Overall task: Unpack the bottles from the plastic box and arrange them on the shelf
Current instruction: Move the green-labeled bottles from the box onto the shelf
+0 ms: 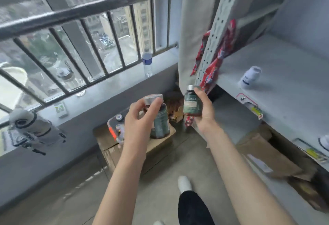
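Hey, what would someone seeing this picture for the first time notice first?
Two green bottles with silver caps, mid-frame: the left hand grips the left bottle, the right hand the right bottle. To the right a white bottle sits on the grey shelf, red wrappers hanging at its post. A clear water bottle stands on the window ledge behind.

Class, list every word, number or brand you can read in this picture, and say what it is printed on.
No text reads clearly.
Green bottle in the right hand: label characters blurred.
Dark bottle in the left hand: label blurred.
White bottle on the shelf: blue mark blurred.
Shelf-edge tags: too small.
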